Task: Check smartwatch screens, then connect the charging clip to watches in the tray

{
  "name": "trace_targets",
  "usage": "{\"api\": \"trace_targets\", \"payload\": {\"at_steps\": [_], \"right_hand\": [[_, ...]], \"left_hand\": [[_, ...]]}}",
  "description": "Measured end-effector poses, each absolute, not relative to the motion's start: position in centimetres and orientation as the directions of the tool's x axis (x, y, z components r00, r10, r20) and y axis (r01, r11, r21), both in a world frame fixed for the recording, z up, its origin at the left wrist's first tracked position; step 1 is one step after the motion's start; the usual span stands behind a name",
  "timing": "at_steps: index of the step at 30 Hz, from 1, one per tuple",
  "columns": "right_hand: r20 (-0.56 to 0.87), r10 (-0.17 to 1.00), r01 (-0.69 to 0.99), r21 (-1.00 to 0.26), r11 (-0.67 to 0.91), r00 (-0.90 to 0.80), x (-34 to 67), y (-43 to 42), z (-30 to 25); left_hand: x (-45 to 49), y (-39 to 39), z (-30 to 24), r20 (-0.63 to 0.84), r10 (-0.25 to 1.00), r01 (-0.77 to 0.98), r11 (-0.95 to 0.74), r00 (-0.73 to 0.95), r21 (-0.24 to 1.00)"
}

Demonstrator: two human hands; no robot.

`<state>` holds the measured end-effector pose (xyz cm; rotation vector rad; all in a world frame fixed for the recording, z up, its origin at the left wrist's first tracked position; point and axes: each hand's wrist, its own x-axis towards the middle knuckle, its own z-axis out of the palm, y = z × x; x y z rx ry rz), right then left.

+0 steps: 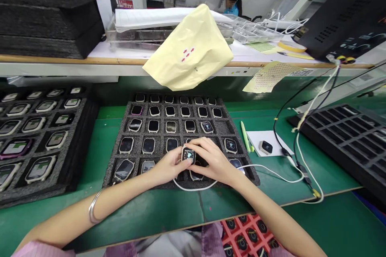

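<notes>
Between both hands I hold a smartwatch case with no strap, its screen lit with a watch face. My left hand pinches it from the left, thumb along the lower edge. My right hand grips its right side, fingers over the top edge and thumb underneath. Both hands hover above the front rows of a dark foam tray, whose pockets hold many similar watch cases, such as a lit one to the right. A white cable loops below my hands; its left end is hidden near them.
Another foam tray of watches stands left. Right lie a green pen, a watch case on white paper, cables and a black slotted tray. A yellow sheet hangs from the shelf. A red tray is below the table edge.
</notes>
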<state>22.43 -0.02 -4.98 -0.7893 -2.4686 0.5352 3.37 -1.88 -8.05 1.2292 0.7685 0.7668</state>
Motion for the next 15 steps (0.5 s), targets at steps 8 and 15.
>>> {"api": "trace_targets", "payload": {"at_steps": [8, 15], "right_hand": [[0.274, 0.794, 0.640, -0.477, 0.602, -0.543, 28.0, 1.9, -4.0], [0.190, 0.749, 0.696, -0.280, 0.661, -0.634, 27.2, 2.5, -3.2]], "left_hand": [[2.9, -1.9, -6.9, -0.172, 0.783, -0.210, 0.359, 0.597, 0.909], [0.1, -1.3, -6.2, -0.310, 0.754, -0.027, 0.398, 0.579, 0.917]]}}
